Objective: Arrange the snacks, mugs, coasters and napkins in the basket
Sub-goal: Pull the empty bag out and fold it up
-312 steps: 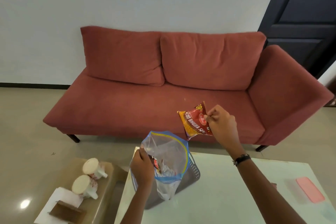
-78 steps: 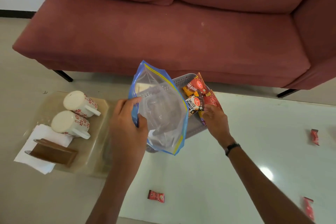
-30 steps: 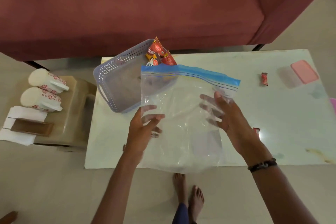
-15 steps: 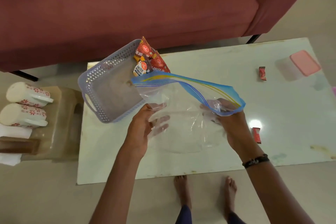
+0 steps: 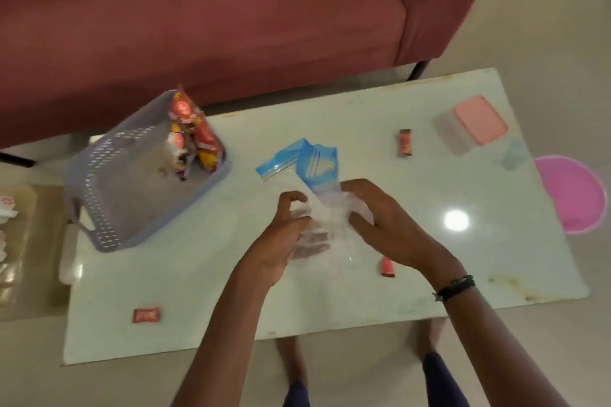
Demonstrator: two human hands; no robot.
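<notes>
Head view, hands: the left hand (image 5: 284, 225) and right hand (image 5: 373, 218) both grip the clear zip bag (image 5: 314, 175), fingers curled into the crumpled plastic between them, its blue zip edge sticking up towards the far side.
Head view, basket: the lilac basket (image 5: 99, 208) stands on the white table (image 5: 231, 307), left of the hands and well apart from them.
Head view, snacks packed: a cluster of snack packets (image 5: 193, 139) leans in the basket's far right corner; the rest of its floor looks bare.
Head view, snacks loose: three small red packets lie on the table: one near the front edge (image 5: 147, 314), one just beside the right wrist (image 5: 387, 267), one far right (image 5: 405, 141).
Head view, mugs: only a blurred sliver of white-and-red (image 5: 6, 208) shows at the left edge, on a low stand outside the basket.
Head view, coasters and napkins: not visible.
Progress: early, in my judgement. Some snacks are in; the loose packets, mugs, coasters and napkins remain.
</notes>
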